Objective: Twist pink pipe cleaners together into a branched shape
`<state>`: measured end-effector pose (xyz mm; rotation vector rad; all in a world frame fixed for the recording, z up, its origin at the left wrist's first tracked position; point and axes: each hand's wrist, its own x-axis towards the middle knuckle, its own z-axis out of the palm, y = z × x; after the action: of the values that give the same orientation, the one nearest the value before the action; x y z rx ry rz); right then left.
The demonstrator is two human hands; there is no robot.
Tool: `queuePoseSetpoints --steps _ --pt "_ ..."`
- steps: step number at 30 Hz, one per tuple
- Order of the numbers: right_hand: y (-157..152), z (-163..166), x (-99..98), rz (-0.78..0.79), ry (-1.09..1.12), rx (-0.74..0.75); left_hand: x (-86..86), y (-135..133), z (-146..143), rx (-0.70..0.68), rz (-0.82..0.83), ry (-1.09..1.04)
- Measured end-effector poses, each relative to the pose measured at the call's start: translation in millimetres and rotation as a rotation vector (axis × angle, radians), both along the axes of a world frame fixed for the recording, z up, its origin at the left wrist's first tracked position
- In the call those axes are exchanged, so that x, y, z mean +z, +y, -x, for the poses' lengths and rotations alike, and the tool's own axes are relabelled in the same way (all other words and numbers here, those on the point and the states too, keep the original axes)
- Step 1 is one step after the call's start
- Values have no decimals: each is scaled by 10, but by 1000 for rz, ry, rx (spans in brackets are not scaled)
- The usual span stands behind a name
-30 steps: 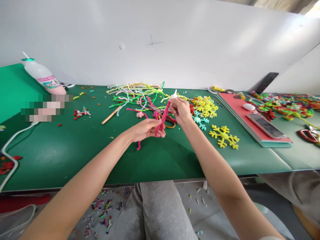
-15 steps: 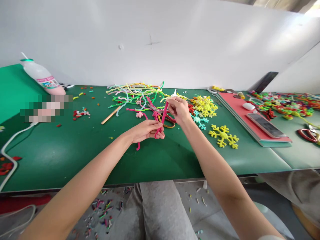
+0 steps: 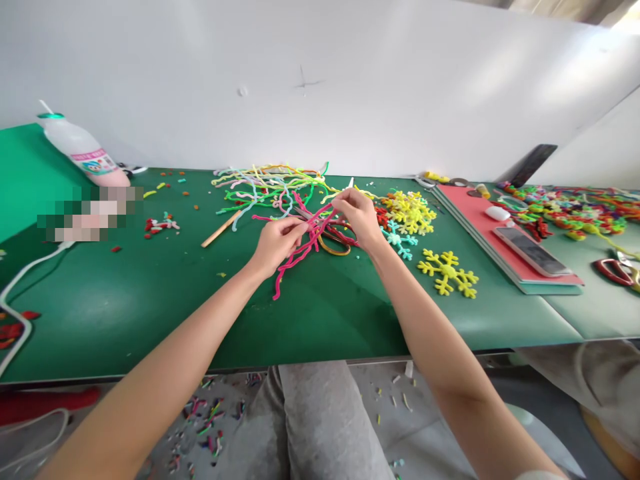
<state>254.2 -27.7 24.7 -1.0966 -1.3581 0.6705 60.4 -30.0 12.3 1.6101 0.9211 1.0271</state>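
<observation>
Between my hands stretches a pink pipe cleaner [image 3: 321, 215]. My left hand [image 3: 280, 244] pinches its near end, and my right hand [image 3: 358, 212] pinches the other end, higher and to the right. Below them on the green table lie more pink pipe cleaners [image 3: 286, 268], bent and spread. Scissors [image 3: 334, 251] with looped handles lie partly under the pink pieces. Behind my hands is a loose heap of multicoloured pipe cleaners [image 3: 270, 181]. To the right of my right hand sit a pile of yellow snowflake shapes [image 3: 411, 213], a turquoise one [image 3: 399, 241] and a single yellow snowflake [image 3: 449, 272].
A wooden stick [image 3: 220, 230] and small red and white scraps [image 3: 160, 227] lie at left, near a drink bottle [image 3: 87, 150]. At right are a red folder [image 3: 465, 207], a phone [image 3: 531, 251], a colourful heap [image 3: 575, 210] and red-handled scissors [image 3: 617, 270].
My left hand has moved up and left and turned over. The pink pipe cleaner, upright and folded before, now runs slanting between both hands. My right hand stays nearly in place.
</observation>
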Motion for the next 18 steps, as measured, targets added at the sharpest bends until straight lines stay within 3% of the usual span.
queuePoseSetpoints --steps 4,7,13,18 --pt "-48 15 21 -357 -588 -96 19 21 20 65 -23 20" --pt "-73 47 23 -464 -841 -60 34 32 23 65 7 -7" --pt "-58 83 -5 -472 -866 83 19 45 39 -66 74 21" --pt "-106 123 7 -336 -794 142 5 45 67 -7 -211 210"
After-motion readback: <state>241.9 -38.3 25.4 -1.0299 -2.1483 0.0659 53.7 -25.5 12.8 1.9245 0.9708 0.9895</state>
